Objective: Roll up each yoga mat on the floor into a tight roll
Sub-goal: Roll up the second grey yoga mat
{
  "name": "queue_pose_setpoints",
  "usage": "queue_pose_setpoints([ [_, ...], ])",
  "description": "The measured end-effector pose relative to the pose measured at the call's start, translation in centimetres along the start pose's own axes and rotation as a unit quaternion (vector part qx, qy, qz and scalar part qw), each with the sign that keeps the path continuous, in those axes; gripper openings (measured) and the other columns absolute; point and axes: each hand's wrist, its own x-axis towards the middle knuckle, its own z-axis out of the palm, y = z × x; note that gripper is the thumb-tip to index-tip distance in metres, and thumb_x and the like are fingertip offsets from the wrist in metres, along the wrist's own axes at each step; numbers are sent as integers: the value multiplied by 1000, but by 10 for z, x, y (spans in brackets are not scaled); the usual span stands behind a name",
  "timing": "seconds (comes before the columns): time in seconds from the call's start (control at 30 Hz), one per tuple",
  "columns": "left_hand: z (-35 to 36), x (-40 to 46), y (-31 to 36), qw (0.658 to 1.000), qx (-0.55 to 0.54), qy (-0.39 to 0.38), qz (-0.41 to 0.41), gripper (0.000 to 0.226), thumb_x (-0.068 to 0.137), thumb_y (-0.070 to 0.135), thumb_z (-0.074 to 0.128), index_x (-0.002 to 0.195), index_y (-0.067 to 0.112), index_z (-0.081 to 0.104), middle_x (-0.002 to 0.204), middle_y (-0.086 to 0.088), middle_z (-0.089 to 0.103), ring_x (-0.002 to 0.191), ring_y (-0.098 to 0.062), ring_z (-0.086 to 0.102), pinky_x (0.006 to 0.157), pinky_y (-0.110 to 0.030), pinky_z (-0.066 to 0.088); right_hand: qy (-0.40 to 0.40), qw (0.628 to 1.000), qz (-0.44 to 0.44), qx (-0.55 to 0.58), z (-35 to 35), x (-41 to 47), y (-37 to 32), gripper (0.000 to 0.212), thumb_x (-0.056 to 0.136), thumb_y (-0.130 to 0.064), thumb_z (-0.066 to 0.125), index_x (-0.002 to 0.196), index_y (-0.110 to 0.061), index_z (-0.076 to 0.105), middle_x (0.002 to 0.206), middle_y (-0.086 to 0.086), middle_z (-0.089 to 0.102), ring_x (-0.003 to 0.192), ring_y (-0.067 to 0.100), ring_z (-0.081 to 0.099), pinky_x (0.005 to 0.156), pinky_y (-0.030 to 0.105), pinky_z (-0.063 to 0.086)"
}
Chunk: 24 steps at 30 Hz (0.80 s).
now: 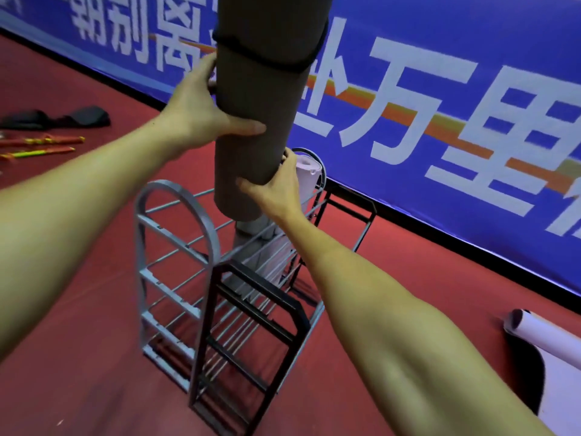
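Black rack (251, 335): nearest, an empty wire frame standing on the red floor (78, 357)
Grey rack (169, 262): just behind it, holding pale rolled mats (306, 174) at its far end
Right hand (276, 187): fingers curled round the lower part of the roll, thumb across its front
Left hand (201, 105): higher up, wrapped round the left side, thumb pressed flat on the front
Brown rolled yoga mat (251, 121): upright over the grey rack, bound by a black strap (270, 56)
Handling: likely light, foam-soft, slightly grippy; two spaced holds on the barrel should stop it unwinding
Half-rolled mat (547, 338): on the floor, near right
Blue banner (456, 105): far wall
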Motion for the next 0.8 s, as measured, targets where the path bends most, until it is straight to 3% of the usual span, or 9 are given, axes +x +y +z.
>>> queue_pose_setpoints([
  [0.13, 11, -14, -46, 998, -4, -28, -58, 104, 52, 42, 105, 139, 25, 51, 123, 14, 69, 111, 3, 67, 97, -37, 59, -66, 997, 38, 12, 9, -11, 48, 108, 55, -71, 91, 139, -21, 45, 134, 5, 61, 122, 19, 63, 99, 49, 56],
  [0.2, 18, -19, -62, 995, -8, -37, -87, 105, 53, 32, 105, 141, 21, 49, 123, 12, 68, 108, 3, 68, 94, -37, 61, -49, 997, 31, 52, -11, -7, 30, 100, 64, -62, 87, 143, -14, 50, 137, 8, 61, 125, 21, 62, 104, 51, 53],
  [0.3, 28, -18, -74, 992, -10, -64, -109, 106, 53, 26, 105, 141, 22, 48, 123, 6, 70, 108, -6, 71, 89, -37, 61, 38, 986, -8, 161, -45, 16, -22, 98, 76, -44, 85, 156, -18, 34, 154, 9, 44, 138, 23, 49, 114, 46, 46],
  [0.4, 39, -19, -72, 985, -28, -110, -130, 101, 58, 14, 102, 141, 23, 46, 117, 4, 72, 100, -8, 74, 67, -25, 60, 45, 979, -44, 195, -54, 35, -59, 106, 72, -36, 95, 155, -16, 32, 146, 3, 54, 129, 11, 59, 105, 33, 54],
  [0.47, 40, -21, -72, 981, -34, -128, -139, 99, 60, 10, 100, 141, 22, 45, 117, 1, 72, 105, -13, 74, 63, -20, 57, 59, 984, -33, 167, -46, 36, -62, 104, 67, -33, 98, 149, -14, 38, 136, 0, 61, 119, 8, 64, 99, 30, 57],
  [0.57, 24, -14, -66, 973, -53, -157, -161, 113, 60, 34, 102, 153, 33, 37, 128, 7, 69, 119, -16, 67, 82, -32, 54, 58, 987, -11, 147, -32, 26, -46, 107, 61, -31, 101, 145, -10, 38, 134, 2, 60, 117, 10, 64, 100, 30, 56],
  [0.63, 12, -4, -57, 977, -85, -132, -145, 128, 54, 51, 102, 158, 45, 27, 139, 5, 65, 126, -16, 63, 97, -41, 50, 44, 989, -1, 140, -17, 16, -27, 110, 60, -29, 102, 145, -11, 35, 136, 3, 57, 119, 11, 62, 102, 30, 54],
  [0.73, 8, 6, -45, 991, -85, -57, -85, 122, 56, 51, 101, 155, 27, 33, 138, 6, 63, 121, -8, 66, 90, -32, 59, 9, 992, 23, 122, 10, 3, 7, 114, 54, -36, 103, 142, -17, 34, 135, 0, 57, 120, 10, 62, 103, 37, 55],
  [0.8, 14, 3, -49, 992, -52, -47, -104, 114, 50, 51, 103, 143, 24, 43, 133, 10, 65, 119, -5, 66, 92, -35, 60, -24, 992, 48, 115, 21, 1, 24, 116, 50, -42, 104, 140, -15, 36, 135, 1, 58, 120, 11, 63, 103, 39, 55],
])
